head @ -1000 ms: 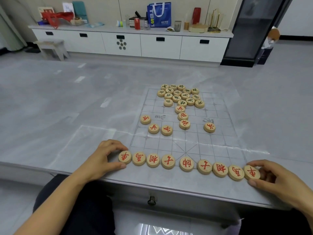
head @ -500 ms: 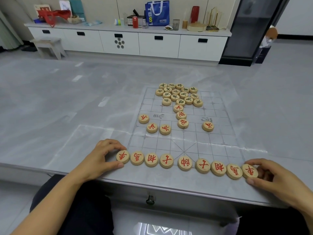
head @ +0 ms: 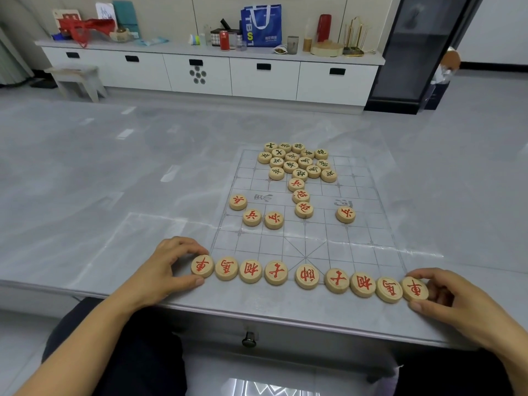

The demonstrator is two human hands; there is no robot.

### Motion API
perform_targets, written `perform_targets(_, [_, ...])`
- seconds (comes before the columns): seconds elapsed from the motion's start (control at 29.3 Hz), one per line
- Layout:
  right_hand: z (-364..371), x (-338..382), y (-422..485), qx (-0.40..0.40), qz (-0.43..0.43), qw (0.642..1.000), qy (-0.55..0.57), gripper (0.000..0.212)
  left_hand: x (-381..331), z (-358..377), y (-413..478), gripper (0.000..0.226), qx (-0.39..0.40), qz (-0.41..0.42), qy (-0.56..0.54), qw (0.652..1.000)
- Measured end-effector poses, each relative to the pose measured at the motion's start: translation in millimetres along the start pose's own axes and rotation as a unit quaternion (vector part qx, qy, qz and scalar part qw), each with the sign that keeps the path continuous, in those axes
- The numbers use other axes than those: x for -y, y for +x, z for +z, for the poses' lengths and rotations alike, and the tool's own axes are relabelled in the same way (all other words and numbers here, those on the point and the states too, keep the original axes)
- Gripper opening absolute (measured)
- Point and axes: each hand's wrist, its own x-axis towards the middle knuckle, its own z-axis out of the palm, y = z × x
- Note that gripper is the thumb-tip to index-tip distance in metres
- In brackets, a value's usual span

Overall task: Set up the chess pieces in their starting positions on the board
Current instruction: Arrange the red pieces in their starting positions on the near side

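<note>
Grey table [head: 114, 172] bears clear board [head: 357, 241] and wooden pieces [head: 297, 164].

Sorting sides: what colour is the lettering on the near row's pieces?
Red, on the near row; head view.

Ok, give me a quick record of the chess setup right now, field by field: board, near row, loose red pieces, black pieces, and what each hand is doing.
board: clear sheet with printed grid on grey table
near row: nine red pieces along the near edge
loose red pieces: seven mid-board, unplaced
black pieces: bunched cluster at far end
left hand: fingers on leftmost row piece
right hand: fingers on rightmost row piece
</note>
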Motion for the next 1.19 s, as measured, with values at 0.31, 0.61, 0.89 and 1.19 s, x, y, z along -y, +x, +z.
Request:
perform_targets(0.31, [-1, -3, 1, 0.000, -0.014, 1.000, 0.020, 0.042, -3, -1, 0, 0.054, 0.004, -0.003, 0.001, 1.000])
perform_targets(0.61, [-5, -2, -2, 0.008, -0.009, 0.999, 0.053, 0.051, -7, -4, -1, 0.071, -0.005, -0.025, -0.039, 0.999])
perform_targets(0.89, [-7, 6, -2, -0.055, 0.009, 0.993, 0.103, 0.027, -10, -5, 1, 0.051, -0.032, -0.049, -0.062, 0.996])
perform_targets(1.19, [-15, 7, 8, -0.130, -0.042, 0.988, 0.066, 0.013, -8, -8, 7, 0.043, -0.044, -0.076, -0.142, 0.986])
